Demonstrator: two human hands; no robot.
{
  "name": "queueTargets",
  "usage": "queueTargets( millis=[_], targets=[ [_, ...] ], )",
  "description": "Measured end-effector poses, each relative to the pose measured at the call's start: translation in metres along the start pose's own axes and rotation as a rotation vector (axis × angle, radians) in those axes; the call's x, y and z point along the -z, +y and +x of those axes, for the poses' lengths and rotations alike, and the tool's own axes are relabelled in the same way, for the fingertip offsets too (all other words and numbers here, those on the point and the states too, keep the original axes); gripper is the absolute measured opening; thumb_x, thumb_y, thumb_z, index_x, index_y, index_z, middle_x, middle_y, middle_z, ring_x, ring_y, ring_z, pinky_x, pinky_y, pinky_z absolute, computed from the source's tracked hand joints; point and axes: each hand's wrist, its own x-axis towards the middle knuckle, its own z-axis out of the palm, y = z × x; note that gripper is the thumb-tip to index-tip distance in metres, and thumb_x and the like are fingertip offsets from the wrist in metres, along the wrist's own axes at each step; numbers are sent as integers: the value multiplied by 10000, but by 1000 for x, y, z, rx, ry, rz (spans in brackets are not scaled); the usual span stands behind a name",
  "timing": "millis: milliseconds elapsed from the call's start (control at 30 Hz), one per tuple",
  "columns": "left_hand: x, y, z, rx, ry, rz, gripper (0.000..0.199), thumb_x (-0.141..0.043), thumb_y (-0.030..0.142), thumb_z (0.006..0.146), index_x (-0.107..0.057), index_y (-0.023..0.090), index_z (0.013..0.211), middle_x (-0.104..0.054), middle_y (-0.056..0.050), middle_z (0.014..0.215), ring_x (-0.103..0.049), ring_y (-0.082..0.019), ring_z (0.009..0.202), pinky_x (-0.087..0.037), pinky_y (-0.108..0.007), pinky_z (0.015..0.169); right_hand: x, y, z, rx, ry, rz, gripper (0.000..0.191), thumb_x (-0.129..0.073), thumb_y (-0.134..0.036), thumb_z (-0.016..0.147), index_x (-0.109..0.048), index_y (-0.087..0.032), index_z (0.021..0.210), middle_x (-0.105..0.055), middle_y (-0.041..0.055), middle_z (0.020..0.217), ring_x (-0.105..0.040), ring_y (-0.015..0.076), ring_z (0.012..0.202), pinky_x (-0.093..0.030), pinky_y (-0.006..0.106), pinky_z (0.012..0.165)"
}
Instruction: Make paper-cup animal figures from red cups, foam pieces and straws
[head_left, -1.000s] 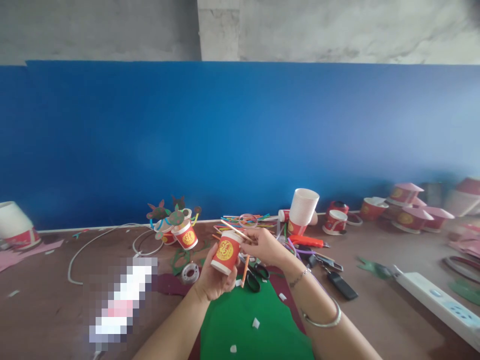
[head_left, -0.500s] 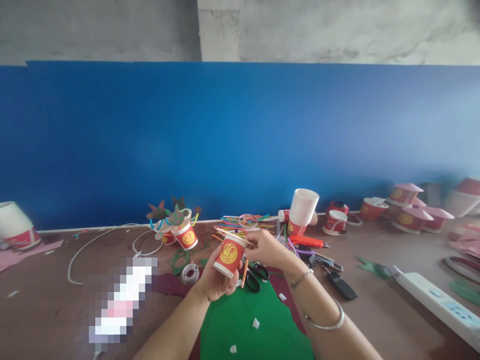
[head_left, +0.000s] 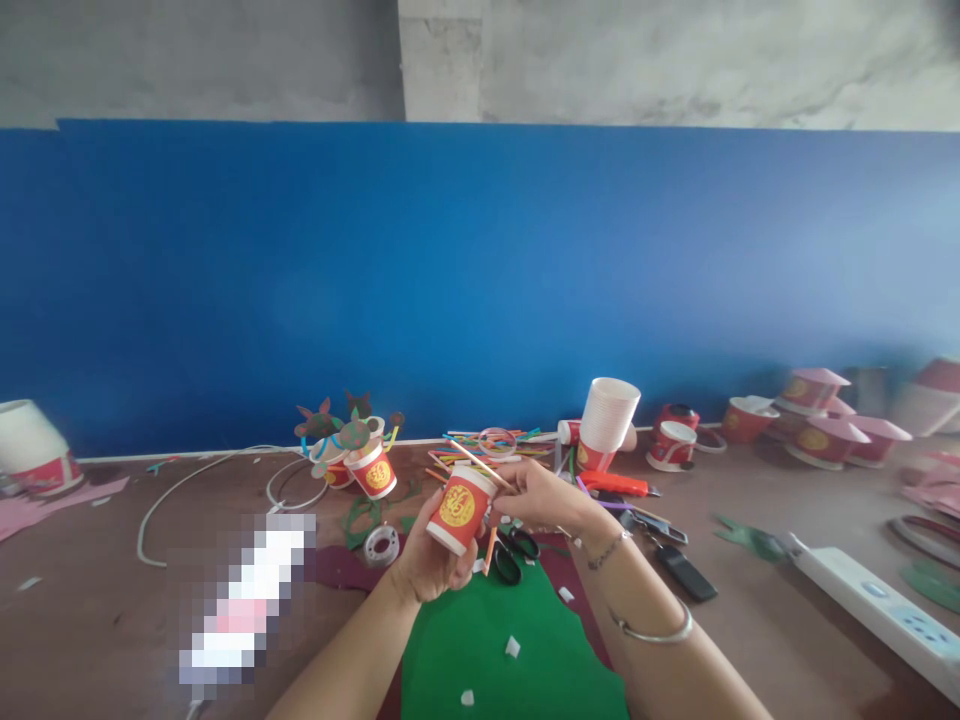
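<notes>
My left hand [head_left: 431,555] is wrapped round a red and white paper cup [head_left: 459,510] with a gold emblem, tilted above the green sheet [head_left: 510,640]. Beside the cup's rim, my right hand [head_left: 536,492] pinches a thin pale stick [head_left: 480,462] that slants up to the left across the top of the cup. An orange strip [head_left: 490,552] shows just below the right hand; whether it is held cannot be seen. Black-handled scissors [head_left: 517,552] lie beneath the hands. A roll of clear tape [head_left: 381,545] rests left of my left hand.
Decorated cups [head_left: 367,465] stand at the back left. Behind the hands lie colourful sticks [head_left: 491,440], with a tall stack of paper cups [head_left: 609,420] and an orange utility knife [head_left: 615,484] to their right. A white power strip [head_left: 874,600] lies at the right.
The pale stick has tipped up more steeply over the cup as my right hand shifted slightly right. My left hand still holds the cup in nearly the same place.
</notes>
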Motion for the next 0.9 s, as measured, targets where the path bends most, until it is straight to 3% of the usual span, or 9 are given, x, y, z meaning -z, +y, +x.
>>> queueTargets(
  millis=[233, 633, 800, 900],
  targets=[
    [1, -2, 0, 17, -25, 19, 778, -234, 690, 809, -612, 22, 935, -605, -71, 495, -519, -125, 352, -249, -204, 340, 2, 6, 0, -26, 35, -100, 194, -506, -191, 718, -673, -111, 660, -409, -68, 418, -269, 29, 355, -188, 161, 341],
    [7, -3, -2, 34, -36, 35, 785, -233, 711, 793, -634, 45, 897, -565, -53, 448, -442, -109, 296, -194, -205, 320, 3, -2, -2, 70, -112, -1, 232, -518, -213, 766, -713, -96, 724, -455, -54, 390, -275, 24, 305, -183, 145, 291],
    [7, -2, -2, 31, -64, 12, 764, -235, 686, 813, -635, 45, 932, -589, -68, 482, -477, -119, 327, -219, -197, 334, 3, -1, -2, 44, -117, 105, 224, -494, -175, 741, -693, -101, 811, -683, 25, 656, -322, 19, 306, -221, 154, 290],
    [7, -2, -2, 26, -88, -2, 757, -232, 683, 817, -640, 52, 905, -599, -74, 492, -490, -123, 332, -232, -198, 333, 2, 0, -3, 49, -134, 167, 230, -534, -204, 739, -693, -99, 868, -702, 40, 713, -312, 15, 333, -206, 151, 305]
  ],
)
